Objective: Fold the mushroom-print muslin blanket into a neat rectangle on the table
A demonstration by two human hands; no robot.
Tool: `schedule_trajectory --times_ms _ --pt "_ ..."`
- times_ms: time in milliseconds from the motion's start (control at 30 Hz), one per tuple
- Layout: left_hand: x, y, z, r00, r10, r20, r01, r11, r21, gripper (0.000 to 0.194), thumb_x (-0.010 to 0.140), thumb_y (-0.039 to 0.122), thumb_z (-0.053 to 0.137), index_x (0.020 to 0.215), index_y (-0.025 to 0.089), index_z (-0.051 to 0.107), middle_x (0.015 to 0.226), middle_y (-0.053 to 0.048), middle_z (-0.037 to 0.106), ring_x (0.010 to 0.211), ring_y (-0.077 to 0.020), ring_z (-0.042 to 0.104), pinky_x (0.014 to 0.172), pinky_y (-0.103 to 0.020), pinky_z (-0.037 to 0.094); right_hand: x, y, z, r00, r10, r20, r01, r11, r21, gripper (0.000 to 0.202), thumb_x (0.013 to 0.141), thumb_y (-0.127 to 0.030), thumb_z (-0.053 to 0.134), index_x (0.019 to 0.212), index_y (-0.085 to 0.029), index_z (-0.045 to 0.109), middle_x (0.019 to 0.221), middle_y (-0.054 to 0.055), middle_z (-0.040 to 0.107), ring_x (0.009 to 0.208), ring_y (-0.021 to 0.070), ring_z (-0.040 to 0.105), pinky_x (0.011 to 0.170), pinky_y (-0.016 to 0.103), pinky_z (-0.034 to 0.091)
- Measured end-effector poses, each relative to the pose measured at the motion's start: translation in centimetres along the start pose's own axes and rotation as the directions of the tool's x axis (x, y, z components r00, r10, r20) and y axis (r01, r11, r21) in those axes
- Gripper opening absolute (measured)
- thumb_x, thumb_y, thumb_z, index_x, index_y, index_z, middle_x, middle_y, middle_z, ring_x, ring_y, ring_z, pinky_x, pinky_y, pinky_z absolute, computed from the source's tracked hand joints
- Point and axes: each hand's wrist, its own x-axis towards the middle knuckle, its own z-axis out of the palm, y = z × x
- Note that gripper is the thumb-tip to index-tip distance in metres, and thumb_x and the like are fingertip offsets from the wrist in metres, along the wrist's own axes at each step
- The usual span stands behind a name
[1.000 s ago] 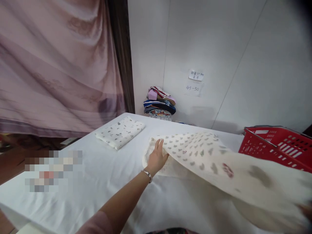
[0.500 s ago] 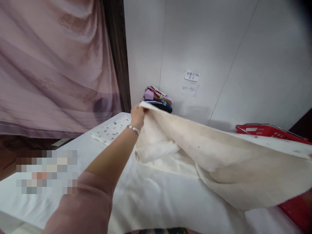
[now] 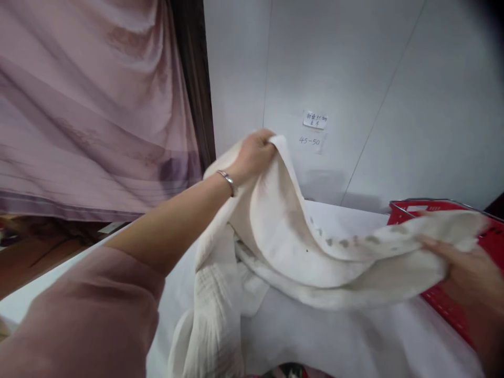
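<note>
A cream cloth with small grey prints (image 3: 299, 247) hangs in the air between both my hands, its middle sagging toward the white table (image 3: 354, 341). My left hand (image 3: 254, 155), with a silver bracelet on the wrist, grips one end of the cloth, raised high in front of the wall. My right hand (image 3: 468, 273) grips the other end at the lower right, in front of the red basket (image 3: 452, 310). A loose fold of the cloth drops down near my body at the bottom centre.
The red plastic basket stands on the table's right side. A pink curtain (image 3: 90, 105) covers the left. A white wall behind bears two small paper notes (image 3: 315, 128). My left arm and the cloth hide the table's left part.
My left hand has lifted its end of the cloth from the table to well above it and pulled nearer. The cloth now bunches between both hands, hiding the folded cloth and clothes pile.
</note>
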Motion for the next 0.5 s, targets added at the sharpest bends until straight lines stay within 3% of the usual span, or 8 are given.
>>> schedule_trajectory --times_ms 33,100,200,233,300,367,400,500 --pt "-1.0 0.8 1.6 0.996 0.026 0.090 -0.025 1.000 -0.014 0.019 0.079 0.012 0.046 0.084 0.012 0.064 0.088 -0.003 0.064 0.091 -0.0186 0.058 0.085 -0.035 0.044 0.5 -0.9 1.8 0.999 0.032 0.038 -0.035 0.997 0.067 0.064 0.075 -0.061 0.055 0.131 -0.032 0.045 0.114 0.011 0.064 0.086 0.0296 0.066 0.070 0.039 0.056" --pt "-3.1 2.5 4.7 0.944 0.145 0.296 -0.135 0.989 -0.053 0.018 0.075 0.011 0.047 0.082 0.015 0.064 0.090 -0.003 0.065 0.090 -0.0168 0.058 0.085 -0.031 0.045 1.1 -3.0 5.3 0.950 0.174 0.258 -0.253 0.915 0.315 0.075 0.067 -0.048 0.070 0.134 -0.033 0.040 0.117 0.007 0.063 0.092 0.0276 0.065 0.073 0.036 0.055" --pt "-6.1 4.8 7.8 0.754 0.369 0.543 -0.293 0.929 -0.224 0.023 0.072 0.007 0.046 0.081 0.017 0.064 0.099 -0.003 0.064 0.094 -0.0143 0.057 0.087 -0.027 0.044 1.1 -5.4 9.9 0.857 0.169 0.486 -0.429 0.756 0.495 0.073 0.063 -0.041 0.076 0.128 -0.026 0.047 0.103 0.006 0.068 0.088 0.0239 0.066 0.073 0.033 0.054" --pt "-6.9 5.2 8.2 0.731 0.384 0.565 -0.284 0.923 -0.260 0.026 0.072 0.006 0.045 0.084 0.018 0.063 0.104 -0.003 0.063 0.097 -0.0141 0.056 0.088 -0.026 0.044 1.0 -5.8 11.1 0.823 0.164 0.544 -0.480 0.713 0.511 0.064 0.063 -0.042 0.075 0.120 -0.022 0.053 0.095 0.006 0.070 0.083 0.0236 0.066 0.071 0.033 0.054" --pt "-8.7 5.1 8.0 0.780 0.308 0.545 -0.185 0.945 -0.269 0.033 0.074 0.007 0.044 0.098 0.019 0.061 0.119 -0.005 0.057 0.101 -0.0141 0.055 0.087 -0.026 0.045 0.9 -6.0 12.8 0.780 0.183 0.599 -0.550 0.657 0.516 0.048 0.064 -0.043 0.074 0.103 -0.017 0.061 0.081 0.006 0.071 0.074 0.0232 0.067 0.066 0.032 0.053" --pt "-11.0 3.9 6.5 0.869 0.118 0.480 -0.020 0.978 -0.205 0.041 0.078 0.014 0.046 0.117 0.022 0.052 0.132 -0.006 0.047 0.100 -0.0143 0.056 0.083 -0.027 0.047 0.9 -5.6 13.4 0.779 0.235 0.581 -0.576 0.636 0.514 0.039 0.067 -0.044 0.072 0.094 -0.016 0.064 0.076 0.007 0.071 0.071 0.0232 0.067 0.063 0.030 0.053" --pt "-12.3 2.9 5.5 0.889 0.014 0.457 0.063 0.986 -0.152 0.044 0.080 0.021 0.048 0.125 0.024 0.045 0.137 -0.006 0.043 0.099 -0.0147 0.057 0.081 -0.028 0.048 0.9 -5.3 13.4 0.790 0.265 0.553 -0.575 0.633 0.517 0.037 0.068 -0.045 0.070 0.092 -0.017 0.064 0.075 0.007 0.071 0.071 0.0234 0.067 0.062 0.030 0.053" --pt "-17.2 -0.6 2.5 0.870 -0.238 0.432 0.203 0.971 0.125 0.066 0.075 0.040 0.060 0.134 0.024 0.035 0.140 -0.009 0.038 0.112 -0.0231 0.050 0.091 -0.036 0.044 1.3 -4.4 12.0 0.817 0.331 0.472 -0.563 0.635 0.529 0.035 0.067 -0.048 0.070 0.087 -0.019 0.065 0.076 0.007 0.071 0.074 0.0243 0.067 0.062 0.030 0.053"
